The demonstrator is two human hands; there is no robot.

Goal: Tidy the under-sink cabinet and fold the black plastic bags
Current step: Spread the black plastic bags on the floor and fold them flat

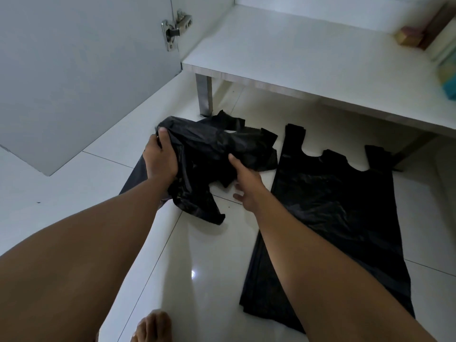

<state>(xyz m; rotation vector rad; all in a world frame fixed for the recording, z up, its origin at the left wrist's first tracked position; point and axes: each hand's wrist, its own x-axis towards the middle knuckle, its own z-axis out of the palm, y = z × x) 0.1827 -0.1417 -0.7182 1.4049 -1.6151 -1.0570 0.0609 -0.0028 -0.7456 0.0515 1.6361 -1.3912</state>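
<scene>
A crumpled black plastic bag (209, 154) lies bunched on the white tiled floor in front of the cabinet. My left hand (161, 156) grips its left side, fingers closed into the plastic. My right hand (245, 182) is at the bag's right lower edge, thumb pressed on the plastic and fingers spread just above the floor. To the right, a second black bag (333, 218) lies spread flat on the floor, handles pointing toward the cabinet. My right forearm crosses over its left edge.
The cabinet's white bottom shelf (283, 58) stands on metal legs (204, 95), with its door (74, 70) swung open at the left. A wooden box (409, 37) and teal items (447, 80) sit at the shelf's right end. My leg and foot (151, 328) are at the lower left.
</scene>
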